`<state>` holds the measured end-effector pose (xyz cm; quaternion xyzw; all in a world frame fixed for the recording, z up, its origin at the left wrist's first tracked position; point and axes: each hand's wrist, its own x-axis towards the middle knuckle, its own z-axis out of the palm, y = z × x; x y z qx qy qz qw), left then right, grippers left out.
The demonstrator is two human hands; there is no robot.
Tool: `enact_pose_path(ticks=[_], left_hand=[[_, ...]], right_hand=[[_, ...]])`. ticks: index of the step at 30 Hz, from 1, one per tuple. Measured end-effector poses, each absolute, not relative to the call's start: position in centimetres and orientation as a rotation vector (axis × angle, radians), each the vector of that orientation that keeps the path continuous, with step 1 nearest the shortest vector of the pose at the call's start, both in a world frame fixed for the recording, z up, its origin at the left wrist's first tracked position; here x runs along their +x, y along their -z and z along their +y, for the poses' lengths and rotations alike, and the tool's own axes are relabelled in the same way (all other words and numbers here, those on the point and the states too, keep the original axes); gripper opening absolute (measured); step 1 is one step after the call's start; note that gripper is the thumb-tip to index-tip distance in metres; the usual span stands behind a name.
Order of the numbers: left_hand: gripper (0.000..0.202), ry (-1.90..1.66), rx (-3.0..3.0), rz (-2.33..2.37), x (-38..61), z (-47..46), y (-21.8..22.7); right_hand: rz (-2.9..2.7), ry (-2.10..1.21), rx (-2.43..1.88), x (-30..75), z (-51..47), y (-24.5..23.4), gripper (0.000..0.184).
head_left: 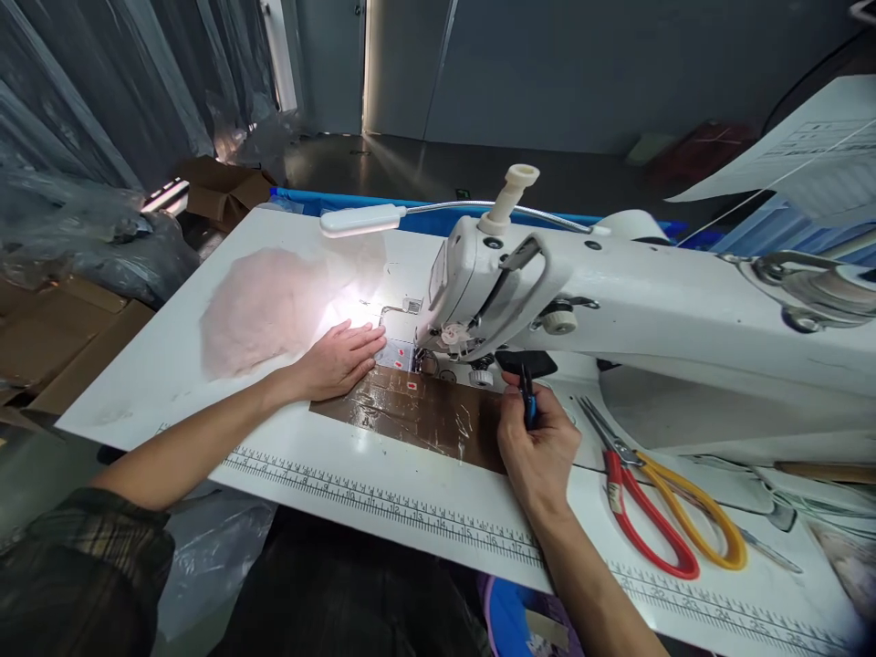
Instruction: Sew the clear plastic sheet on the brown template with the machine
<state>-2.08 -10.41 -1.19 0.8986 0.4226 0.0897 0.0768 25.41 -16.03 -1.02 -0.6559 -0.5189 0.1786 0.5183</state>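
My left hand lies flat with fingers stretched out, beside the needle area of a white sewing machine. Its palm edge touches the left end of a shiny brown strip, which lies on the table below the presser foot. In my right hand is a pair of small dark thread snips with a blue part, pointing up and away from me. That hand rests at the strip's right end. A pale pink sheer fabric piece lies left of the machine, lit by a lamp.
Large scissors with red and yellow handles lie right of my right hand. A printed ruler runs along the table's front edge. Cardboard boxes and plastic bags stand at the left. A paper sheet hangs at upper right.
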Motion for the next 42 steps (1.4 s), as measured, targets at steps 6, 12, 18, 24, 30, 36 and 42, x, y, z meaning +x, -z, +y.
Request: enact_pose_path(ticks=[6, 12, 18, 24, 30, 36, 42], left_hand=[[0.047, -0.294, 2.729, 1.267, -2.03, -10.32, 1.23], [0.045, -0.502, 2.816, 1.244, -1.68, -10.59, 1.23], [0.029, -0.75, 2.865, 1.129, -1.34, -10.54, 1.41], [0.028, -0.695, 2.78, 1.105, -1.32, -10.37, 1.6], [0.031, -0.685, 2.76, 1.115, -1.32, -10.39, 1.69], [0.032, -0.655, 2.815, 1.095, -1.42, -10.35, 1.75], [0.032, -0.642, 2.816, 1.108, -1.49, -10.25, 2.0]], right_hand=[[-1.302, -0.372, -1.603, 25.37, -15.76, 1.16, 0.035], [-1.38, -0.382, -1.721, 25.79, -15.47, 1.29, 0.04], [-1.583, -0.319, -1.901, 26.13, -15.25, 1.27, 0.049], [-1.596, -0.335, -1.924, 26.23, -15.31, 1.21, 0.052], [-1.606, -0.37, -1.929, 26.13, -15.44, 0.95, 0.058], [-1.675, -0.345, -1.92, 26.1, -15.58, 0.87, 0.064], [-1.664, -0.34, -1.943, 26.11, -15.52, 0.92, 0.066]])
